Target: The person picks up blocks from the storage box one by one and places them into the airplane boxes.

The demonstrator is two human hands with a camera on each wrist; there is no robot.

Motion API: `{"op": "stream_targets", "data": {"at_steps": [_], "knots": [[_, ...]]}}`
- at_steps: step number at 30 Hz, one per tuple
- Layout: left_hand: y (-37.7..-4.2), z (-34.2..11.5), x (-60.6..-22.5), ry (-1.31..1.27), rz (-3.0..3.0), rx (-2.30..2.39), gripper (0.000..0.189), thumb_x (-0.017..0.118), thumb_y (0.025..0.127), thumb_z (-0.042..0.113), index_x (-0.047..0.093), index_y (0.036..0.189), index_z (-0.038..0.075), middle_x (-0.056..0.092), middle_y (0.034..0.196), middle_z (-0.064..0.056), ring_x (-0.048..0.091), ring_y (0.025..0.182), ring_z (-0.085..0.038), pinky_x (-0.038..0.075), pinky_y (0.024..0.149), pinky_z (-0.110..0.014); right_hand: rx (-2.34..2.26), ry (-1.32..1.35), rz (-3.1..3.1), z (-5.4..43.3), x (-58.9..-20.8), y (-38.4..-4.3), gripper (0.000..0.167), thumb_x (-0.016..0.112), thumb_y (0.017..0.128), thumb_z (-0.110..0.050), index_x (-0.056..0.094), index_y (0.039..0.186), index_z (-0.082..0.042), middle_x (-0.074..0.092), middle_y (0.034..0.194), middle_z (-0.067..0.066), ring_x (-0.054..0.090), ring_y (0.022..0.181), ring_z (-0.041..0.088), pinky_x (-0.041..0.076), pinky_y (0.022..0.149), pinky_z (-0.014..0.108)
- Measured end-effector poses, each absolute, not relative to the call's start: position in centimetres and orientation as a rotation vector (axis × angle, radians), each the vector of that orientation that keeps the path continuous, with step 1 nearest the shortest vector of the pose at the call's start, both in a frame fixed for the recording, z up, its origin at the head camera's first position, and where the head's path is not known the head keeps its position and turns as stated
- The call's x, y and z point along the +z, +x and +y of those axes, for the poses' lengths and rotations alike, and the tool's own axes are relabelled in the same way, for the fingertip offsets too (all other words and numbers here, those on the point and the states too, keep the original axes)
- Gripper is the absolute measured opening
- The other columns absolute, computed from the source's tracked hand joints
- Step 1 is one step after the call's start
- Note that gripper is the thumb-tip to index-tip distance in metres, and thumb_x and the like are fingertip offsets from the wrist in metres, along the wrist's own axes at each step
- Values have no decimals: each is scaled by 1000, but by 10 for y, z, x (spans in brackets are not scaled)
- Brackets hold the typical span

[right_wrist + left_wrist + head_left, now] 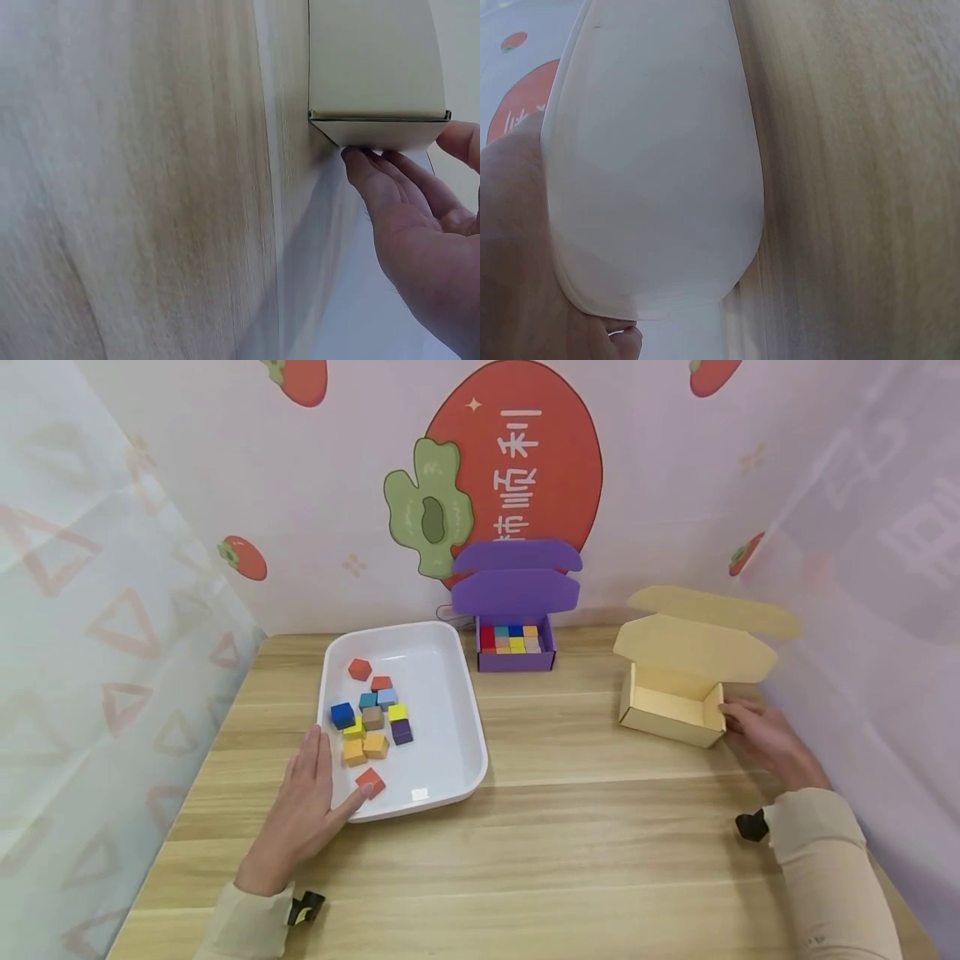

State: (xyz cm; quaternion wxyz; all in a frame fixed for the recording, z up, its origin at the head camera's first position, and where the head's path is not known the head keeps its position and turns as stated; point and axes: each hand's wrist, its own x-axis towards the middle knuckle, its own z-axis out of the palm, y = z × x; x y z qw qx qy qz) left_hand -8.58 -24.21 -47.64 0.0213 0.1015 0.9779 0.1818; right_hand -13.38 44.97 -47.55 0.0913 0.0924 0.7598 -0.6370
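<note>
Right hand (772, 742) pinches yellow box (663, 725) from right; left hand (298, 806), straight-fingered, touches white tray (442, 718) from left.

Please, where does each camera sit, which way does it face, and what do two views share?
Head: on the head, facing forward and down over the white tray, purple box and yellow box; left hand, right hand and sleeves show.
Left wrist: on that wrist, facing the tray's outer wall; part of the left hand shows.
Right wrist: on that wrist, facing the yellow box; the right hand shows.
Head and right wrist share the yellow box.
</note>
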Motion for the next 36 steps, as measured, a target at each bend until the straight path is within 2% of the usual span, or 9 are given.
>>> {"op": "stream_targets", "data": {"at_steps": [2,6,8,10,18,22,25,31,36], "knots": [[-85,-241,-476,308,3033,560,113,55,100,64,-3,166,-5,-12,177,-22,-3,165,-45,10,130,-71,-1839,281,2278,445,-474,-134,74,46,113,-28,7,162,13,0,169,34,60,107,-19,54,87,6],[-83,-241,-475,305,3059,544,113,57,99,64,-1,167,-4,-9,178,-21,-1,165,-44,13,130,-71,-1755,314,2292,433,-470,-134,75,44,114,-33,5,163,9,1,170,32,43,152,19,52,88,4],[-83,-240,-475,309,3058,552,113,56,99,65,-2,167,-4,-9,178,-21,-1,165,-45,13,130,-70,-1720,324,2287,427,-468,-133,77,42,114,-36,3,164,7,3,172,31,19,159,37,51,89,3],[-83,-240,-474,306,3045,558,114,55,99,66,-3,167,-4,-11,178,-21,-1,164,-45,12,130,-70,-1697,309,2279,419,-467,-132,78,40,114,-38,1,164,7,4,172,32,12,159,47,50,89,2],[-82,-242,-475,301,3032,541,115,51,99,69,-5,166,-4,-12,177,-22,-2,164,-45,12,129,-72,-1759,198,2227,391,-471,-132,77,42,115,-32,2,163,14,6,170,37,16,158,49,51,93,5],[-82,-240,-475,303,3039,525,115,50,99,71,-6,167,-3,-14,178,-19,-3,165,-45,13,130,-71,-1741,150,2245,381,-471,-130,77,46,114,-33,9,163,14,13,169,38,56,142,14,52,95,7],[-83,-241,-474,304,3040,518,115,50,99,71,-6,167,-3,-14,178,-19,-3,165,-45,13,130,-70,-1739,123,2238,369,-471,-128,76,48,113,-32,13,162,14,17,170,37,58,127,-6,52,97,8],[-83,-241,-474,299,3041,519,114,51,99,70,-5,167,-2,-13,178,-19,-2,165,-45,13,130,-70,-1742,89,2234,343,-470,-124,70,49,113,-28,20,161,14,22,169,36,32,154,38,51,101,9],[-83,-241,-476,304,3049,514,114,51,99,70,-4,167,-3,-13,178,-19,-2,165,-45,14,130,-70,-1742,81,2254,325,-472,-121,66,50,113,-25,26,160,15,26,168,35,31,154,42,51,104,12]]}}
